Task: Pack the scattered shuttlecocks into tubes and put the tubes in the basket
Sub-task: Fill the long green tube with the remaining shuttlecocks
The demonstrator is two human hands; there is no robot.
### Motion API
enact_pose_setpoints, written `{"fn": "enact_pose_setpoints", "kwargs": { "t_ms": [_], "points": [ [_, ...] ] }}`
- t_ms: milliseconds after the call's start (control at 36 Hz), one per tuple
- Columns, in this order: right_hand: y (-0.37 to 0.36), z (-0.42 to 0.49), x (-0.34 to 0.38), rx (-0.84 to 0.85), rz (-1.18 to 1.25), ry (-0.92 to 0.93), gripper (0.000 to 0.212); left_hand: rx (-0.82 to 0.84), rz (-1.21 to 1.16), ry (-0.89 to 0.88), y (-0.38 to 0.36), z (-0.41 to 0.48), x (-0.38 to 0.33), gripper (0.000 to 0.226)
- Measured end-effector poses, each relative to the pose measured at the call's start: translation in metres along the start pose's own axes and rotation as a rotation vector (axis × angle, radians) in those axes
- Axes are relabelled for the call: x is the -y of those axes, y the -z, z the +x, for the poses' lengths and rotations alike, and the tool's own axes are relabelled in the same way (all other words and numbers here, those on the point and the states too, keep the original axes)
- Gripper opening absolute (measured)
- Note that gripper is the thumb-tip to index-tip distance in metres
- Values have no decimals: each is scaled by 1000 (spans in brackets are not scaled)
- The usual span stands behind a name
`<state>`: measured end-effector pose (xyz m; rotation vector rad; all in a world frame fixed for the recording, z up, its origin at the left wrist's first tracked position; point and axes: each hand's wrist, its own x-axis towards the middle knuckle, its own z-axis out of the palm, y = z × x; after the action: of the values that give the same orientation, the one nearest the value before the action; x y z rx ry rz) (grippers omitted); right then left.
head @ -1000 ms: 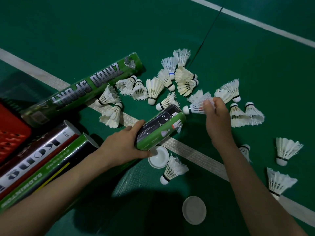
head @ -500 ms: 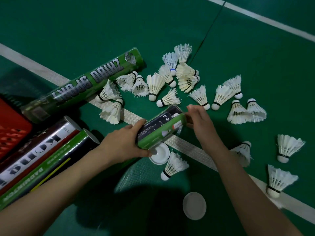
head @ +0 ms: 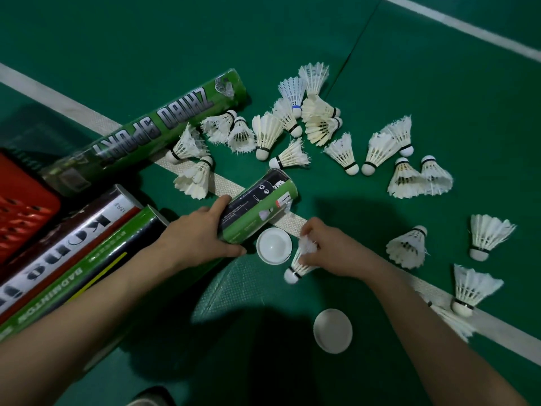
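**Head view: left hand on a tube, right hand on a shuttlecock**

Left hand (head: 202, 232) grips the held tube (head: 257, 206), thumb over the top and fingers (head: 234, 252) curled underneath. The tube's far end points to 1 o'clock.

Right hand (head: 330, 247) has its fingers (head: 310, 230) clenched on the feathers of one shuttlecock (head: 300, 263) at 5 o'clock of that tube, cork toward 7 o'clock.

There are four tubes. Besides the held one, the ZHIBO SPORT tube (head: 146, 133), KONG tube (head: 64, 238) and BADMINTON tube (head: 87, 273) lie at 9 to 10 o'clock, beside the red basket (head: 20, 206).

There are two white caps: one cap (head: 274, 245) between the hands and a second cap (head: 333, 331) at 6 o'clock.

Roughly twenty loose shuttlecocks (head: 266, 133) lie on the green floor (head: 146, 39) from 11 round to 4 o'clock. Overlaps blur the exact count.
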<state>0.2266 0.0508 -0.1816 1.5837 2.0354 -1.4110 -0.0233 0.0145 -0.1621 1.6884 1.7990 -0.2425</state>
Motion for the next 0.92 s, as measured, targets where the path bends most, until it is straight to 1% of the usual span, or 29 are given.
{"fn": "enact_pose_setpoints", "kwargs": {
  "t_ms": [28,83,167,222,278,306,333,361,444,472,528,611,667,722,778,806,861,917],
  "points": [
    [6,-2,0,-49,21,-5,40,-2,-10,-6,0,-1,0,107],
    [21,-4,0,-208,101,-32,39,-7,-40,-31,1,-3,1,107],
    [43,-7,3,-548,317,-6,39,11,-93,-95,2,-7,-1,106],
    [53,-8,7,-746,405,42,40,24,-131,-149,3,-9,-4,105],
    [60,-9,11,-836,416,80,40,30,-155,-197,4,-10,-8,104],
    [62,-10,14,-831,412,102,41,30,-160,-217,5,-11,-10,103],
    [63,-12,17,-788,406,128,42,29,-162,-233,5,-12,-12,103],
    [63,-16,21,-709,410,156,42,26,-165,-249,5,-12,-14,102],
    [57,-27,38,-399,456,200,48,20,-181,-280,5,-11,-20,103],
    [55,-28,42,-325,475,194,52,16,-173,-282,5,-10,-22,103],
    [51,-28,48,-251,506,182,56,4,-142,-269,5,-8,-24,103],
    [51,-17,48,-288,501,162,55,-32,-140,-229,4,-5,-25,101],
    [55,-5,46,-382,504,146,49,-52,-149,-183,4,-1,-24,101],
    [59,10,39,-507,561,128,40,-50,-151,-135,5,3,-24,104],
    [63,27,28,-618,605,116,28,-42,-161,-97,8,6,-24,112],
    [65,35,23,-647,593,113,22,-42,-171,-79,10,6,-23,116],
    [68,49,16,-644,513,113,17,-55,-179,-37,13,8,-21,115],
    [68,63,13,-587,436,118,20,-84,-174,1,14,11,-17,108]
  ]
}}
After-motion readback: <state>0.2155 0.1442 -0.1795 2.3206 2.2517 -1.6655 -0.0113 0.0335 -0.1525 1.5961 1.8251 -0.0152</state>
